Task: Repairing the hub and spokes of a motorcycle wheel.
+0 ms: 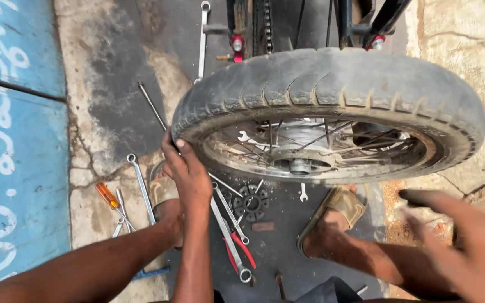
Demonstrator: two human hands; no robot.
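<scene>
A worn black motorcycle wheel (332, 84) with a spoked rim and hub (300, 164) is held up off the ground, tilted toward me. My left hand (185, 171) grips the tyre at its lower left edge, fingers curled over the rubber. At the lower right, my right hand (467, 241) is blurred, fingers apart and holding nothing, a short way below the tyre's right side. My two sandalled feet (338, 210) stand on the ground under the wheel.
Tools lie on the oily concrete below: several spanners (141, 188), an orange-handled screwdriver (108, 195), red-handled pliers (241, 249), a black sprocket (251, 201) and a long thin rod (152, 106). The motorcycle's frame and chain (265, 25) stand behind the wheel. A blue painted surface (12, 140) is at left.
</scene>
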